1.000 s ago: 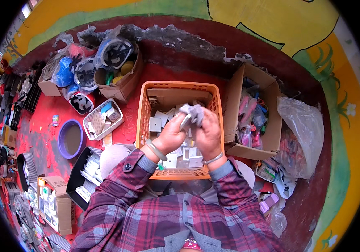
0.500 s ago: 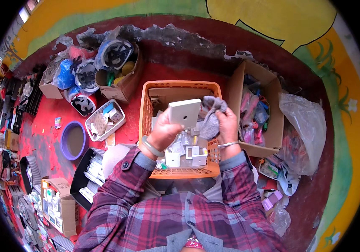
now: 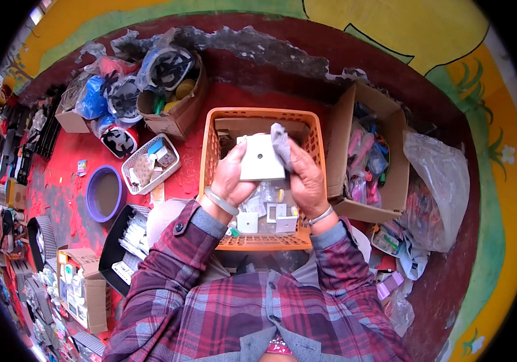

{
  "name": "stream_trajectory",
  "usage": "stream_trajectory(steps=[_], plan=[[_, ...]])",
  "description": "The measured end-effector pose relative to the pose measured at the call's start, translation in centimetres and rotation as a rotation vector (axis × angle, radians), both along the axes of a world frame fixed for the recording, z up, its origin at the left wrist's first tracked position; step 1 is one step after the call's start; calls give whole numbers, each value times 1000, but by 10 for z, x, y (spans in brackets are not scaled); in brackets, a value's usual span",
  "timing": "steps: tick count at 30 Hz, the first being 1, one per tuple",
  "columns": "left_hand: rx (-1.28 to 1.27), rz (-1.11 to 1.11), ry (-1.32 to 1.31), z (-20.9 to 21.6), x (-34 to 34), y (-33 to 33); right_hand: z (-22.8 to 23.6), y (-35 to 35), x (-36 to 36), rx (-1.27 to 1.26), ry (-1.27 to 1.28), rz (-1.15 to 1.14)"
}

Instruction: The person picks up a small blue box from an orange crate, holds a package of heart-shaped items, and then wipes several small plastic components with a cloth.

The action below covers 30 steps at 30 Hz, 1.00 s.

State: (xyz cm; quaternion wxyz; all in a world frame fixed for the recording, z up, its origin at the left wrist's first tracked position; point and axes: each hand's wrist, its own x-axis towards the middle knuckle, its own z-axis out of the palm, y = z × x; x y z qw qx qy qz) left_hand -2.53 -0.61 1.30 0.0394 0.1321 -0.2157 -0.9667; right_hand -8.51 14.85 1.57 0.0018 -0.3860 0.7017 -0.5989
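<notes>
A square cream plate [image 3: 261, 161] with a dark hole in its middle is held above an orange plastic basket [image 3: 266, 246]. My left hand [image 3: 232, 175] grips its left side, thumb along the edge. In my right hand [image 3: 308, 180] is a grey cloth [image 3: 281, 146], bunched up and pressed against the plate's right edge. Below, inside the basket, lie several small white switch boxes [image 3: 247, 222] and clear plastic-wrapped pieces. Part of the basket's contents is hidden under the plate and my hands.
On the right stands a cardboard box [image 3: 385, 202] of bagged colourful items, beside a clear plastic sheet [image 3: 436, 166]. To the left are a white basket [image 3: 168, 179], a purple basin [image 3: 91, 196] and a black bin [image 3: 111, 265]. Helmets [image 3: 168, 67] fill a box at the back left.
The cloth has come from beside the plate onto its right edge. The plate has turned to face up more squarely, and my right hand has moved left and down toward it.
</notes>
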Motion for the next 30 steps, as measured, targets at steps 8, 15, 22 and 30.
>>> stream_trajectory(steps=[8, 15, 22, 30], plan=[[-75, -38, 6, 11, 5, -10, -4, -1, 7, 122, 375, -74], [-94, 1, 80, 2, 4, -20, 1, -5, 29, 202, 461, -38], [-111, -51, 11, 12, 6, -8, 7, 1, 13, 250, 544, -106], [-68, -79, 31, 6, 9, -1, 15, 0, 14, 272, 607, -149]])
